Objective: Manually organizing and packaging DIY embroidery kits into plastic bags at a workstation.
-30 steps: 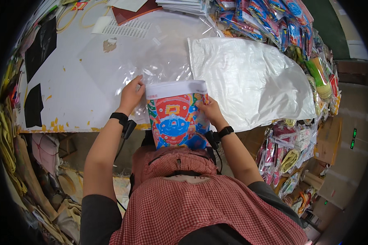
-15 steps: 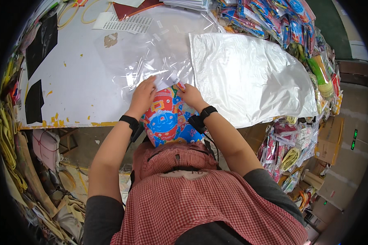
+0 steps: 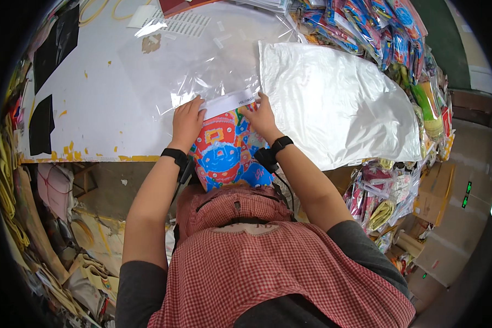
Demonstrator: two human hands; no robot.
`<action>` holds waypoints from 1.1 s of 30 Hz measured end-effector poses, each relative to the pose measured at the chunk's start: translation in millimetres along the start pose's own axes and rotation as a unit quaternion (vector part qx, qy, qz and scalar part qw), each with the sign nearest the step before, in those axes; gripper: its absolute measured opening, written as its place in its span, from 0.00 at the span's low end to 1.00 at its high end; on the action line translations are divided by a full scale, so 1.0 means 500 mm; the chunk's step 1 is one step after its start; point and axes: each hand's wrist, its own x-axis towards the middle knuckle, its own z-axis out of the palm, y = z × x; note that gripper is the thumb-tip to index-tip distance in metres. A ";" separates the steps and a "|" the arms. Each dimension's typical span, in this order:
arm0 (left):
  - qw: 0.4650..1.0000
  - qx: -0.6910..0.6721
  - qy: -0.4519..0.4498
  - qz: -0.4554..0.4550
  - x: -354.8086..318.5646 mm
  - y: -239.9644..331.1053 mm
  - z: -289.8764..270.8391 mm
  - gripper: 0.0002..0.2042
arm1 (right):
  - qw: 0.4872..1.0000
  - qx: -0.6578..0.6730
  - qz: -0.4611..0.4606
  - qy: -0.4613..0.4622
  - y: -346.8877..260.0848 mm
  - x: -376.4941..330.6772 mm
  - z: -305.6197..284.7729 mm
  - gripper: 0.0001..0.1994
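A colourful printed item (image 3: 224, 153) in red, blue and orange lies at the near edge of the white table (image 3: 93, 109), inside a clear plastic bag with a white strip (image 3: 229, 102) across its top. My left hand (image 3: 187, 121) presses the left end of that strip. At the strip's right end, my right hand (image 3: 261, 116) holds it down. Both wrists wear black bands. The item's lower part hangs over the table edge toward my body.
A large white plastic sheet stack (image 3: 339, 104) lies to the right. Clear bags (image 3: 202, 65) spread behind the hands. Packaged colourful goods (image 3: 377, 27) pile along the far right; more packets (image 3: 377, 191) hang below the table edge. Clutter fills the floor at left (image 3: 38, 218).
The colourful bagged item has been laid flatter on the table, and both hands have moved up to its white top strip and press on it.
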 end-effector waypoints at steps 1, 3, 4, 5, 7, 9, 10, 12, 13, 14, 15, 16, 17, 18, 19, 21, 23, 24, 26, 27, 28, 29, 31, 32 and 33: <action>0.999 -0.025 -0.022 -0.036 0.011 0.006 -0.002 0.10 | 0.998 0.038 -0.050 0.026 0.001 0.007 0.003 0.25; 0.997 -0.034 -0.023 -0.070 0.029 0.008 -0.004 0.09 | 0.998 0.011 -0.028 -0.046 -0.001 0.019 -0.001 0.23; 0.994 -0.044 -0.021 -0.100 0.036 0.007 -0.008 0.07 | 0.993 -0.015 -0.007 -0.113 -0.003 0.022 -0.002 0.21; 0.994 -0.043 -0.022 -0.100 0.044 0.006 -0.012 0.07 | 0.993 -0.014 -0.007 -0.114 -0.003 0.022 -0.003 0.21; 0.999 -0.033 0.013 -0.023 0.052 0.003 -0.023 0.04 | 0.994 -0.020 -0.001 -0.109 -0.002 0.020 -0.003 0.18; 0.999 0.016 0.004 0.033 0.045 -0.012 -0.025 0.04 | 0.994 -0.024 -0.001 -0.102 -0.003 0.018 -0.001 0.18; 0.994 0.063 -0.005 0.089 0.042 -0.017 -0.024 0.04 | 0.995 -0.030 0.000 -0.095 -0.003 0.017 0.000 0.17; 0.995 0.062 0.022 0.072 0.038 -0.002 -0.012 0.05 | 0.995 -0.029 0.004 -0.092 -0.004 0.017 -0.003 0.17; 0.996 0.060 0.050 0.053 0.038 0.005 -0.006 0.06 | 0.995 -0.029 0.007 -0.091 -0.003 0.017 -0.005 0.17; 0.996 0.060 0.049 0.053 0.036 0.003 0.000 0.06 | 0.995 -0.028 0.008 -0.091 -0.004 0.017 -0.005 0.17; 0.996 0.072 0.036 0.028 0.035 0.001 0.007 0.07 | 0.995 -0.029 0.009 -0.097 -0.004 0.019 -0.005 0.17; 0.996 0.083 0.024 0.003 0.036 -0.002 0.013 0.09 | 0.994 -0.030 0.009 -0.103 -0.004 0.019 -0.005 0.17; 0.996 0.083 0.022 0.003 0.041 -0.005 0.016 0.09 | 0.994 -0.030 0.010 -0.102 -0.003 0.019 -0.005 0.17; 0.999 0.041 -0.006 -0.027 0.048 -0.010 0.019 0.10 | 0.995 -0.029 0.006 -0.099 -0.002 0.018 -0.004 0.18; 0.998 0.000 -0.034 -0.059 0.050 -0.013 0.021 0.11 | 0.995 -0.028 0.002 -0.096 -0.001 0.017 -0.004 0.18; 0.996 -0.030 -0.028 -0.075 0.053 -0.009 0.025 0.11 | 0.995 -0.029 0.005 -0.096 0.002 0.017 -0.004 0.18; 0.994 -0.060 -0.023 -0.091 0.055 -0.008 0.023 0.12 | 0.995 -0.029 0.008 -0.095 0.007 0.017 -0.004 0.18; 0.954 -0.227 0.002 -0.197 0.057 -0.012 0.015 0.11 | 0.995 -0.030 0.006 -0.093 0.010 0.018 -0.003 0.18; 0.874 -0.385 0.026 -0.296 0.060 -0.022 -0.008 0.11 | 0.995 -0.031 0.005 -0.091 0.014 0.017 -0.002 0.18; 0.868 -0.416 0.022 -0.270 0.063 -0.028 -0.023 0.10 | 0.995 -0.035 0.012 -0.092 0.014 0.016 -0.002 0.18; 0.861 -0.446 0.019 -0.244 0.066 -0.033 -0.036 0.09 | 0.995 -0.039 0.019 -0.092 0.014 0.015 -0.002 0.18; 0.853 -0.472 0.008 -0.222 0.076 -0.012 -0.060 0.07 | 0.995 -0.039 0.023 -0.088 0.020 0.018 -0.006 0.18; 0.798 -0.547 0.027 -0.253 0.077 -0.012 -0.094 0.07 | 0.995 -0.039 0.025 -0.088 0.023 0.017 -0.003 0.18; 0.733 -0.617 0.045 -0.281 0.076 -0.017 -0.110 0.06 | 0.995 -0.038 0.025 -0.088 0.024 0.017 -0.002 0.18; 0.739 -0.612 0.055 -0.276 0.075 -0.018 -0.128 0.07 | 0.996 -0.035 0.018 -0.086 0.026 0.016 -0.002 0.18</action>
